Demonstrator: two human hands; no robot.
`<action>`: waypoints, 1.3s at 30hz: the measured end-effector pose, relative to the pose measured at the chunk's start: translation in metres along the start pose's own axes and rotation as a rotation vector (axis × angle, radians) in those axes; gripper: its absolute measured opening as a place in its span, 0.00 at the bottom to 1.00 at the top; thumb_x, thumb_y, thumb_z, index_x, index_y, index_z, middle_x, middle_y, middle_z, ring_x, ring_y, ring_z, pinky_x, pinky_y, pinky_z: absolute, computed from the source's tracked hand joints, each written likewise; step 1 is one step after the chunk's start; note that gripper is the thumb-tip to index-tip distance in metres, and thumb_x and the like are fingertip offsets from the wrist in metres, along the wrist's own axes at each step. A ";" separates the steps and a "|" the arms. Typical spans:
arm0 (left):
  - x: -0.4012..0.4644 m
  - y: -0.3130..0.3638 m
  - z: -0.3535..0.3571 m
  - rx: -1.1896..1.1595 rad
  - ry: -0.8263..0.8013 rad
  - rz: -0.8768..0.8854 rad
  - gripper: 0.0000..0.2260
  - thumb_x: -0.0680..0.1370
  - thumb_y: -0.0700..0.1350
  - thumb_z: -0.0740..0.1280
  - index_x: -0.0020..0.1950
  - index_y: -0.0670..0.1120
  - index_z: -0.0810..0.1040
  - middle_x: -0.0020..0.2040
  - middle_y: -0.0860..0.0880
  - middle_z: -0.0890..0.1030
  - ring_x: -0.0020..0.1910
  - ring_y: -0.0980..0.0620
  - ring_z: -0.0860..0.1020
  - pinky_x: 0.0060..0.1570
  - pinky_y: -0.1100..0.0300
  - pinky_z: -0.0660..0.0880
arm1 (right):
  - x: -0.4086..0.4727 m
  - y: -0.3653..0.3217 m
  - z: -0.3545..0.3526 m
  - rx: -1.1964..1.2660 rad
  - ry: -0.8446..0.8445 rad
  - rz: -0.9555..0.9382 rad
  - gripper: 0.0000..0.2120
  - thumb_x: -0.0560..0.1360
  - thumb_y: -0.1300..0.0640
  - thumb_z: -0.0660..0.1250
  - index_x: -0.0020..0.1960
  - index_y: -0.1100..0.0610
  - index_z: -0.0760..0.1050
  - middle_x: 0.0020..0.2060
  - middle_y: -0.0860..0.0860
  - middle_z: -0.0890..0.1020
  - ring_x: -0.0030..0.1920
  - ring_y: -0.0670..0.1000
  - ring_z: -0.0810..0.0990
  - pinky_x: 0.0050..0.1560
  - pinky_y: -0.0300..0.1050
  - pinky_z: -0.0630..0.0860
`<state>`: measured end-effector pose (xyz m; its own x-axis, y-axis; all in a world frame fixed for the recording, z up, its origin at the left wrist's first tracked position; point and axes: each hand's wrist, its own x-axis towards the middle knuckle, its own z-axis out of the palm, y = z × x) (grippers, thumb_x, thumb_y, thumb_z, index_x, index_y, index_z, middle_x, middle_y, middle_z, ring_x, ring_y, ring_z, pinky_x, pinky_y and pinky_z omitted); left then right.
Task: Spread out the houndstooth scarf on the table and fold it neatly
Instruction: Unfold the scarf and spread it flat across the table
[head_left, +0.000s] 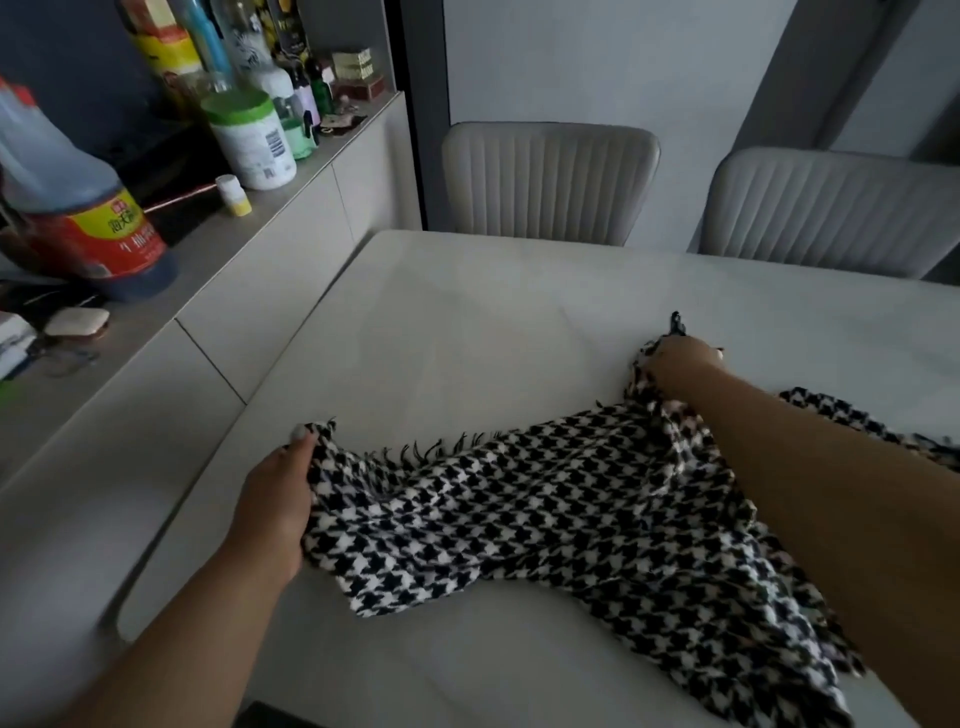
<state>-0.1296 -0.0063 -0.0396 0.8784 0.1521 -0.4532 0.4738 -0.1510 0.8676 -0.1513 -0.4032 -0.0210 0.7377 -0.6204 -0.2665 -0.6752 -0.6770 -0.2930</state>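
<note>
Both forearms reach over the desk (467, 322); left hand (275, 499) grips the houndstooth scarf (519, 519) corner, right hand (680, 358) apparently clutches its far edge, fabric rumpled between.

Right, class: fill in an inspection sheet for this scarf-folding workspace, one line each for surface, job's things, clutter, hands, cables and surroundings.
Surface: white table, bare beyond the scarf.
Job's things: houndstooth scarf, bunched, not flat, one end hanging off the near edge.
Clutter: nothing seen on the table.
Hands: left hand pinches the fringed edge; right hand grips the far edge.
Cables: nothing seen.
Surroundings: sideboard crowded with bottles and a green-lidded tub; two ribbed chairs behind.
</note>
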 end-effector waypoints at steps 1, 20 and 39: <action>-0.006 0.004 0.009 0.040 -0.031 0.029 0.28 0.75 0.68 0.59 0.58 0.46 0.79 0.56 0.42 0.81 0.54 0.41 0.80 0.58 0.41 0.75 | 0.000 0.008 -0.005 0.388 0.080 0.012 0.14 0.80 0.55 0.60 0.54 0.65 0.77 0.53 0.64 0.79 0.49 0.60 0.80 0.52 0.52 0.78; -0.049 -0.005 0.073 0.094 -0.166 0.057 0.22 0.77 0.66 0.58 0.46 0.49 0.79 0.50 0.43 0.82 0.49 0.41 0.81 0.56 0.40 0.76 | -0.036 0.073 0.012 0.187 0.045 0.094 0.23 0.75 0.41 0.60 0.57 0.58 0.76 0.54 0.57 0.80 0.55 0.58 0.77 0.50 0.47 0.74; -0.066 0.019 0.056 -0.097 -0.106 0.067 0.19 0.78 0.63 0.59 0.55 0.49 0.78 0.49 0.45 0.82 0.47 0.43 0.81 0.52 0.46 0.77 | -0.084 0.099 -0.114 0.320 -0.340 0.139 0.30 0.74 0.34 0.57 0.46 0.63 0.75 0.34 0.57 0.77 0.30 0.54 0.74 0.35 0.44 0.74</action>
<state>-0.1752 -0.0736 -0.0049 0.9119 0.0397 -0.4086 0.4103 -0.0613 0.9099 -0.2806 -0.4632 0.0774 0.6350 -0.4955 -0.5927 -0.7725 -0.4076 -0.4869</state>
